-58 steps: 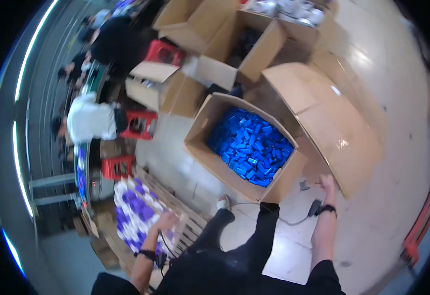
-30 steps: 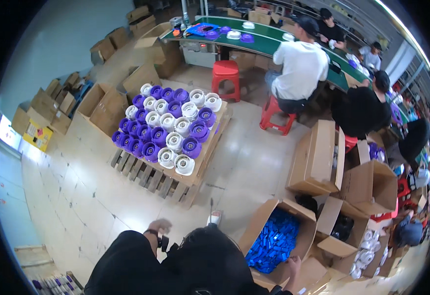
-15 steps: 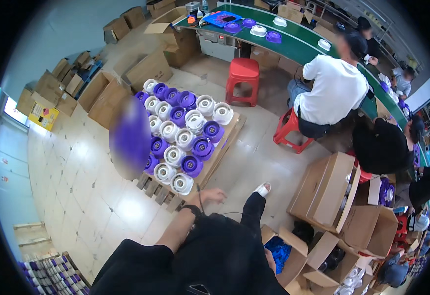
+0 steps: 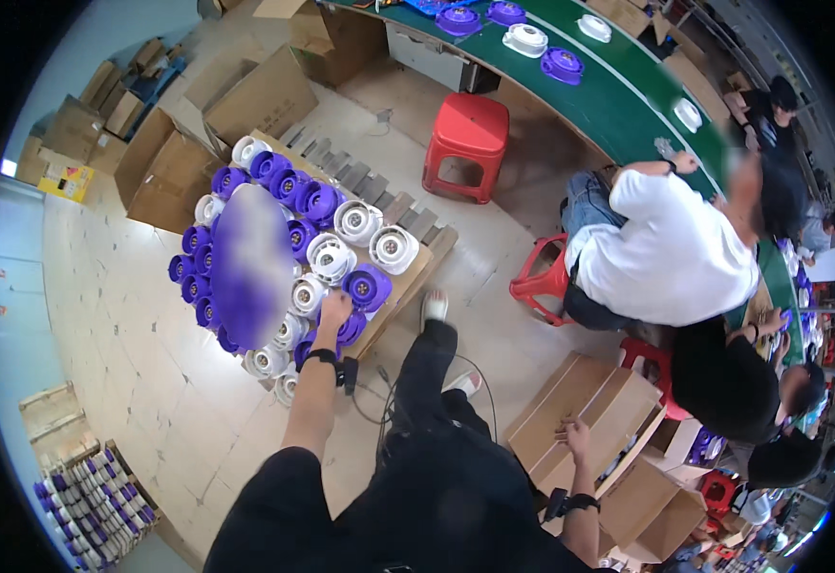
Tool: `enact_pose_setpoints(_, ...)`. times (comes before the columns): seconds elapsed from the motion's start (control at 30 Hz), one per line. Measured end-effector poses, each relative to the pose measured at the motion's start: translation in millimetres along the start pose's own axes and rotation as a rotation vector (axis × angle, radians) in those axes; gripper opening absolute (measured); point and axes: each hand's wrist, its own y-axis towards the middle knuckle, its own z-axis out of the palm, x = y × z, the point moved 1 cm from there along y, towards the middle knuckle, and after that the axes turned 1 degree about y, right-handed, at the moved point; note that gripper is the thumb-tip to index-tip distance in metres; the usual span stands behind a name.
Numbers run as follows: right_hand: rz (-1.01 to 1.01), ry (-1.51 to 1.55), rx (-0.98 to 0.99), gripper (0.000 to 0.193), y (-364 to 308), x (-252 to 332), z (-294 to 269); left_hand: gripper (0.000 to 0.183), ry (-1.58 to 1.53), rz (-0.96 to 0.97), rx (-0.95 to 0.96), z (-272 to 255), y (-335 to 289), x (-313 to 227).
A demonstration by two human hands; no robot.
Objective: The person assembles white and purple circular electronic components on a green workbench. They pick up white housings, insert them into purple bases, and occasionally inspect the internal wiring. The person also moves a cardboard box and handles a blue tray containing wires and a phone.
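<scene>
Three red stools (image 4: pixel 465 143), one wooden pallet (image 4: pixel 417 234), four seated workers (image 4: pixel 671 253).

left arm: stretched forward and up from the lower edge, dark sleeve to the elbow, bare forearm, dark band at the wrist
left hand (image 4: pixel 333 310): fingers curled downward
right arm: bent, held low at the side, dark wristband
right hand (image 4: pixel 576 440): fingers spread flat

Worker turns from carton to stacked parts

Where the left hand (image 4: pixel 333 310) hung short of the wooden pallet (image 4: pixel 416 256) half a second ago, it now rests on the purple and white round housings (image 4: pixel 341 258). The right hand (image 4: pixel 576 437), earlier beside the box of blue parts, now touches a folded cardboard carton (image 4: pixel 609 411).
</scene>
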Motion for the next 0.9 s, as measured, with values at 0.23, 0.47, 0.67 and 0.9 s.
enact_pose_setpoints(0.23,-0.151,-0.481,0.061,0.029,58.5,165.8,-14.1,0.046,-0.021,-0.015,-0.053,100.8,137.7,-42.9)
enact_pose_setpoints(0.47,-0.227,-0.842,0.398,0.029,140.2,289.8,60.5,0.052,-0.236,-0.375,0.036,124.8,145.2,-33.0)
enact_pose_setpoints(0.67,-0.499,-0.858,0.482,0.027,172.9,424.6,109.9,0.041,-0.337,-0.358,-0.052,105.9,140.8,-54.6)
enact_pose_setpoints(0.9,-0.531,-0.777,0.621,0.028,220.1,516.1,130.6,0.032,-0.303,-0.256,0.144,104.3,138.1,-90.2)
